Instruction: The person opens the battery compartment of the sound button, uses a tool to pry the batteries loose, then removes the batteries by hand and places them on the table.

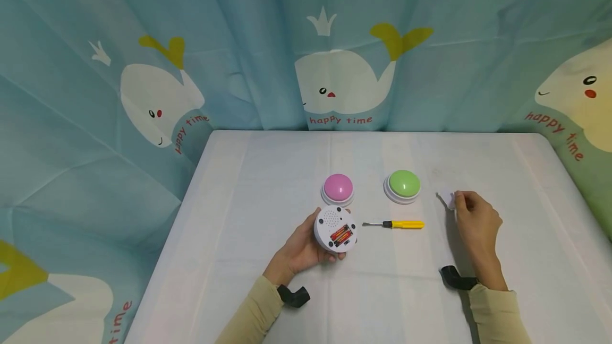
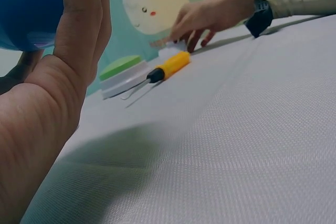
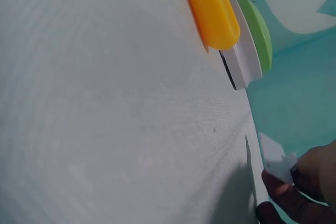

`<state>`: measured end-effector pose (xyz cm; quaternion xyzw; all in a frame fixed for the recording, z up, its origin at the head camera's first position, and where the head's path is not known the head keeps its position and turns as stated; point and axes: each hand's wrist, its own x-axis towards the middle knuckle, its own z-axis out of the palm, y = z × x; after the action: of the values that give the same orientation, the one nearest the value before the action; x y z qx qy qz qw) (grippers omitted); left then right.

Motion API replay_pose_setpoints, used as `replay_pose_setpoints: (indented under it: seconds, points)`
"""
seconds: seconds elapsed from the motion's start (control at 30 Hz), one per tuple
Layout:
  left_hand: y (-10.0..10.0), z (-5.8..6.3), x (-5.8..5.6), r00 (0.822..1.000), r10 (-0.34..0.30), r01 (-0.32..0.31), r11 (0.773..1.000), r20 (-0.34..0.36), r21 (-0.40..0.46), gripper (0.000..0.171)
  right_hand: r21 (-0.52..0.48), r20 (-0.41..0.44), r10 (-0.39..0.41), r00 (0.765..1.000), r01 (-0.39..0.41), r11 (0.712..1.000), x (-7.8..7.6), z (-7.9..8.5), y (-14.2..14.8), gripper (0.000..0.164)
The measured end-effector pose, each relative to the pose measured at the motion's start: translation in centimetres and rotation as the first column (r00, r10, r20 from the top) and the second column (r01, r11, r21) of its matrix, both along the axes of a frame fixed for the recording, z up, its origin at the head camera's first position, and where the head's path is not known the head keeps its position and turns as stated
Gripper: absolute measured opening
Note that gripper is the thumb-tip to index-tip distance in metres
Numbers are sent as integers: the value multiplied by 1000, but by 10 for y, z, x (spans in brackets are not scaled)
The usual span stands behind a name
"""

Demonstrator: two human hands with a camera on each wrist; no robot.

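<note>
My left hand (image 1: pixel 306 243) grips a round push-button buzzer (image 1: pixel 330 232), its white underside facing up. Two red batteries (image 1: pixel 341 235) show in its uncovered compartment, beside a speaker grille. The buzzer's blue dome (image 2: pixel 29 11) appears in the left wrist view. Over at the right, my right hand (image 1: pixel 478 224) pinches a small white plastic piece (image 1: pixel 447 198), probably the battery cover, between thumb and fingers. In the right wrist view this white piece (image 3: pixel 275 158) is held close over the table, above its shadow.
A yellow-handled screwdriver (image 1: pixel 406 224) lies between my hands, tip pointing left. Behind it stands a green-topped buzzer (image 1: pixel 404 185), with a pink-topped buzzer (image 1: pixel 338 189) just beyond the held one. A whale-print curtain (image 1: pixel 268 68) hangs along the far edge of the white table (image 1: pixel 248 200).
</note>
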<state>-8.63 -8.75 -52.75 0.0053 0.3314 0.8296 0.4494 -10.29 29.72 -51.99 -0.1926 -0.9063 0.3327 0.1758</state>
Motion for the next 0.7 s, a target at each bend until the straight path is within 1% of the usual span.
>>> replay_pose_setpoints:
  seconds: [0.3,0.5,0.6,0.7]
  points:
    - [0,-1,0,1000,-12,13,1000,-17,8,82,30,97,33,995,-36,999,1,-4,5,38]
    - [0,-1,0,1000,-12,12,1000,-15,-6,80,95,112,28,993,-39,995,2,-2,4,38]
    - [0,0,0,1000,-12,12,1000,-19,-13,77,109,115,30,993,-42,993,3,-1,4,39]
    - [0,0,0,1000,-10,10,1000,-28,-6,79,118,110,34,993,-47,992,3,-1,5,39]
